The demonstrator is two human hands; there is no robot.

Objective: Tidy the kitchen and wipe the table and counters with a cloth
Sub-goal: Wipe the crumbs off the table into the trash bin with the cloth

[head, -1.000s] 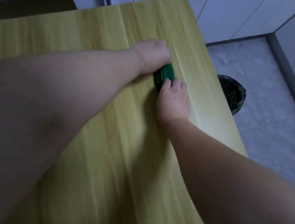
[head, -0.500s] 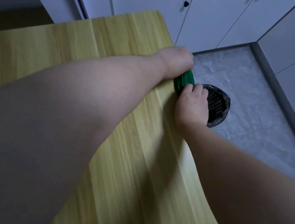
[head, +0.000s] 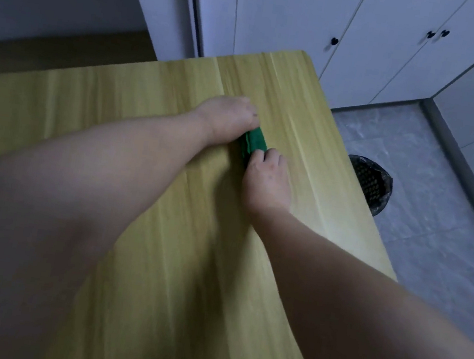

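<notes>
— Where is the green cloth [head: 254, 143]?
— Flat on the yellow table [head: 118, 108], over toward its right edge. It is bunched into a small thick pad, I think so it can rub harder

— Who has it?
— Both hands. The left hand [head: 226, 117] sits at 10 o'clock from the cloth, its fingers bent down over the far end. Their tips are hidden. The right hand [head: 268, 177] is at 5 o'clock, its fingers [head: 263, 155] curled on the near end

— Why two hands?
— My guess is to press down and push the cloth along the wood. One hand alone might let it slip

— What is that dark thing?
— A black bin [head: 370, 183] on the grey floor [head: 434, 237], at 3 o'clock from the cloth, just past the table edge. Crumbs could be swept off into it

— And behind?
— White cupboards [head: 370, 46] at 12 o'clock, doors closed, well apart from the hands
</notes>
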